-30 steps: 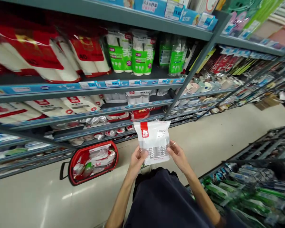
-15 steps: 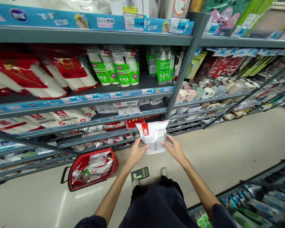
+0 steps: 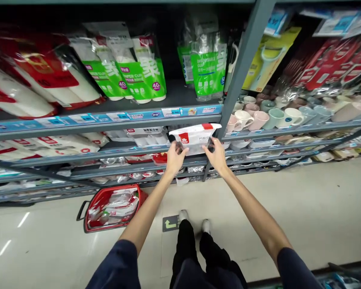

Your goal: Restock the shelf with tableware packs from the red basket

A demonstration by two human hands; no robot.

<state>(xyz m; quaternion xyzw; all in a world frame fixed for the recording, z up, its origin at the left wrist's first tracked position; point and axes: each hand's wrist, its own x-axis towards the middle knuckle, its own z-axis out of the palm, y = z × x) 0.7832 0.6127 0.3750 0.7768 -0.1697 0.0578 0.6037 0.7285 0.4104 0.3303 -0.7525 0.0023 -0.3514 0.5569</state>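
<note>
A white plastic packet with a red logo (image 3: 195, 136) is held flat between both my hands at the front of a grey shelf (image 3: 156, 149). My left hand (image 3: 175, 158) grips its left end, fingers curled around it. My right hand (image 3: 215, 154) grips its right end the same way. Similar white packets (image 3: 147, 136) lie on that shelf just to the left. Both my arms are stretched forward.
A red shopping basket (image 3: 111, 206) with packets in it sits on the floor at the left. Green paper-cup packs (image 3: 138, 72) stand on the shelf above. Mugs (image 3: 258, 118) fill the shelves to the right of a grey upright (image 3: 242, 68). A green floor arrow (image 3: 170, 223) lies near my feet.
I have stepped closer to the shelves and stretched both arms forward. The packet has gone from upright near my body to lying flat at the shelf's front edge.
</note>
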